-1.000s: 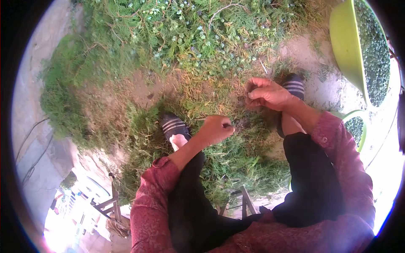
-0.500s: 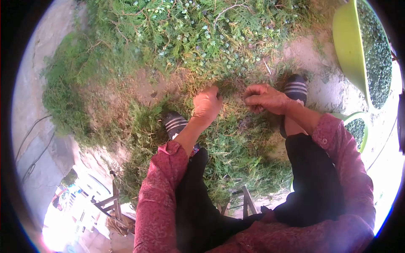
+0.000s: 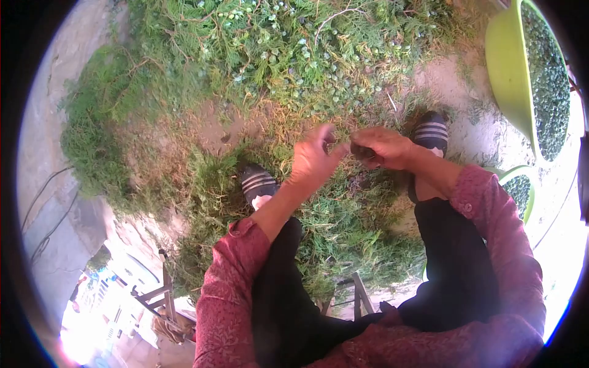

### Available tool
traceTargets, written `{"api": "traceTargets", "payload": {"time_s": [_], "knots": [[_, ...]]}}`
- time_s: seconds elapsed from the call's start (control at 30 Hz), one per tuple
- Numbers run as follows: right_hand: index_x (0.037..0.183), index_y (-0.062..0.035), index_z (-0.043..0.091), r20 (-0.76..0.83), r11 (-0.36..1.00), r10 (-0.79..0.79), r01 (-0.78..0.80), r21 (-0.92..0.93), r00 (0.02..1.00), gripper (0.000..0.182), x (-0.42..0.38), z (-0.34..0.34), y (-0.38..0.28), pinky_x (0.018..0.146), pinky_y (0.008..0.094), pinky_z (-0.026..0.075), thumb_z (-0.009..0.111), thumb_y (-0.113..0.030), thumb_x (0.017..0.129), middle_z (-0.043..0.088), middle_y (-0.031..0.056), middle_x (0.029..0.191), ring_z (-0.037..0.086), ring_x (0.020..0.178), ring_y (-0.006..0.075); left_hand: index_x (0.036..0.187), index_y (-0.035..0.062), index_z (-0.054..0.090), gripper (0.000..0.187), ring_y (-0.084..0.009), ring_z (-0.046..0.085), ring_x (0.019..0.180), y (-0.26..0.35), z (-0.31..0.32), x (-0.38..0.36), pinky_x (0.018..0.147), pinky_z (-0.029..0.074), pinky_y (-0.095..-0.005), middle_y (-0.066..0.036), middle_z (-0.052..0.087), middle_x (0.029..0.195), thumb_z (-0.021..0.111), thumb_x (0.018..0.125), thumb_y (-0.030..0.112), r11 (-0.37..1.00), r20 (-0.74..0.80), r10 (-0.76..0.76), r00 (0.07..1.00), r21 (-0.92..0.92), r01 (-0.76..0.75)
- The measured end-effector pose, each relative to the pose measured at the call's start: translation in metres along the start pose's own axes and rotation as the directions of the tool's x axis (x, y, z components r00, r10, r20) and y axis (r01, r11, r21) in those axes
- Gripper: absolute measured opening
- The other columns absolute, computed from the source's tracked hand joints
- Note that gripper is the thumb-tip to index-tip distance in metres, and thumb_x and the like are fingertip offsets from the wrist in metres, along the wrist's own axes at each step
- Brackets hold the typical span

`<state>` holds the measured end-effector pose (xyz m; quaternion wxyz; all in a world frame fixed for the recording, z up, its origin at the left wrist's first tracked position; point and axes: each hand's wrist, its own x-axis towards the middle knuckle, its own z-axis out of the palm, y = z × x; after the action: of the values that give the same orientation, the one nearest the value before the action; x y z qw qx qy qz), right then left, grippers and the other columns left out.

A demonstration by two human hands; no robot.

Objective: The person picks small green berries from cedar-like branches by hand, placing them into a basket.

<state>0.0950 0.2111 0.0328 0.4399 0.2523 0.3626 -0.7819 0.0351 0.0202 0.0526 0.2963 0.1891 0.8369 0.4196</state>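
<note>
My left hand point(image 3: 314, 158) is over the ground between my feet, its thumb and fingers apart and slightly blurred, with nothing visible in it. Close by on its right, my right hand point(image 3: 385, 148) has its fingers curled together; something dark shows at the fingertips, too small to make out. The fingertips of both hands almost meet. Beneath them lie loose, scale-leaved evergreen sprigs point(image 3: 343, 214). Ahead, a large heap of cut evergreen branches point(image 3: 276, 55) bears many small pale green cones.
At the right, a large lime-green basin point(image 3: 509, 73) is filled with small green cones point(image 3: 548, 86). A smaller green container point(image 3: 521, 190) below it holds more. My striped shoes point(image 3: 257, 182) stand on either side. A wooden frame point(image 3: 165, 291) and cables point(image 3: 46, 208) are at the left.
My left hand has moved right, towards my right hand, and its fingers have spread from a closed pose. My right hand has shifted slightly downward, still curled.
</note>
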Motion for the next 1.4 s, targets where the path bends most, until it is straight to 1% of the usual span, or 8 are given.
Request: {"api": "traceTargets", "payload": {"time_s": [0.17, 0.23, 0.3, 0.37, 0.77, 0.93, 1.23, 1.4], "knots": [[0.083, -0.0072, 0.055, -0.063, 0.997, 0.027, -0.031, -0.066, 0.998, 0.033, -0.009, 0.001, -0.007, 0.046, 0.0217, 0.033, 0.054, -0.040, 0.086, 0.048, -0.0015, 0.067, 0.043, 0.056, 0.0065, 0.117, 0.0083, 0.047, 0.048, -0.0250, 0.059, 0.067, -0.017, -0.006, 0.024, 0.058, 0.049, -0.0349, -0.013, 0.058, 0.090, 0.066, 0.074, 0.016, 0.927, -0.080, 0.101, 0.992, 0.370, -0.064], [0.083, -0.0075, 0.054, -0.056, 0.996, 0.019, -0.024, -0.089, 0.998, 0.031, -0.010, 0.000, -0.008, 0.046, 0.0216, 0.033, 0.054, -0.038, 0.086, 0.048, -0.0008, 0.067, 0.043, 0.055, 0.0060, 0.122, 0.0129, 0.044, 0.051, -0.0328, 0.059, 0.078, -0.008, -0.008, 0.012, 0.063, 0.049, -0.0414, -0.016, 0.054, 0.096, 0.064, 0.074, 0.015, 0.886, 0.123, -0.095, 0.988, 0.462, 0.027], [0.084, -0.0074, 0.054, -0.075, 0.991, 0.011, -0.020, -0.130, 0.997, 0.030, -0.012, -0.001, -0.006, 0.048, 0.0207, 0.034, 0.055, -0.037, 0.086, 0.048, -0.0016, 0.067, 0.043, 0.056, 0.0054, 0.121, 0.0150, 0.044, 0.050, -0.0330, 0.059, 0.080, -0.012, -0.006, -0.007, 0.065, 0.049, -0.0418, -0.015, 0.053, 0.098, 0.063, 0.075, 0.016, 0.852, 0.147, -0.097, 0.984, 0.524, 0.006], [0.084, -0.0073, 0.055, -0.093, 0.990, 0.015, -0.028, -0.139, 0.996, 0.030, -0.015, 0.000, -0.007, 0.049, 0.0204, 0.034, 0.055, -0.037, 0.085, 0.049, -0.0019, 0.068, 0.044, 0.057, 0.0055, 0.123, 0.0171, 0.040, 0.051, -0.0353, 0.059, 0.074, -0.027, -0.005, -0.028, 0.061, 0.049, -0.0434, -0.016, 0.052, 0.100, 0.060, 0.076, 0.015, 0.881, 0.206, -0.022, 0.978, 0.466, -0.078], [0.099, -0.0053, 0.058, -0.058, 0.976, 0.028, -0.040, -0.216, 0.998, 0.019, -0.018, 0.005, -0.015, 0.055, 0.0187, 0.043, 0.057, -0.018, 0.085, 0.058, -0.0012, 0.079, 0.055, 0.068, 0.0068, 0.086, 0.0094, 0.055, 0.015, -0.0312, 0.058, 0.065, -0.021, 0.002, 0.030, 0.056, 0.047, -0.0398, -0.013, 0.057, 0.077, 0.062, 0.076, 0.017, 0.936, -0.151, 0.155, 0.976, 0.337, -0.096], [0.098, -0.0054, 0.058, -0.058, 0.971, 0.026, -0.039, -0.236, 0.998, 0.019, -0.016, 0.004, -0.012, 0.054, 0.0185, 0.043, 0.058, -0.018, 0.084, 0.058, -0.0015, 0.078, 0.056, 0.067, 0.0065, 0.087, 0.0080, 0.048, 0.023, -0.0323, 0.059, 0.068, -0.012, 0.007, 0.038, 0.058, 0.047, -0.0420, -0.015, 0.059, 0.076, 0.063, 0.076, 0.021, 0.884, -0.030, -0.107, 0.994, 0.454, 0.109], [0.097, -0.0044, 0.058, -0.069, 0.982, 0.018, -0.030, -0.185, 0.997, 0.020, -0.016, 0.004, -0.016, 0.053, 0.0191, 0.043, 0.057, -0.020, 0.085, 0.058, 0.0002, 0.077, 0.055, 0.065, 0.0073, 0.087, 0.0061, 0.050, 0.020, -0.0316, 0.061, 0.071, -0.021, 0.006, 0.039, 0.064, 0.049, -0.0398, -0.015, 0.061, 0.078, 0.062, 0.073, 0.016, 0.919, -0.052, -0.221, 0.974, 0.322, 0.226], [0.098, -0.0076, 0.057, -0.111, 0.984, -0.029, 0.048, 0.171, 0.993, 0.023, -0.012, 0.004, -0.018, 0.055, 0.0219, 0.047, 0.057, -0.028, 0.086, 0.060, 0.0030, 0.087, 0.058, 0.071, 0.0110, 0.088, 0.0054, 0.055, 0.021, -0.0216, 0.061, 0.065, -0.008, 0.002, 0.017, 0.060, 0.049, -0.0312, -0.012, 0.062, 0.077, 0.065, 0.071, 0.011, 0.997, -0.081, 0.016, 0.997, 0.074, -0.010]]}}
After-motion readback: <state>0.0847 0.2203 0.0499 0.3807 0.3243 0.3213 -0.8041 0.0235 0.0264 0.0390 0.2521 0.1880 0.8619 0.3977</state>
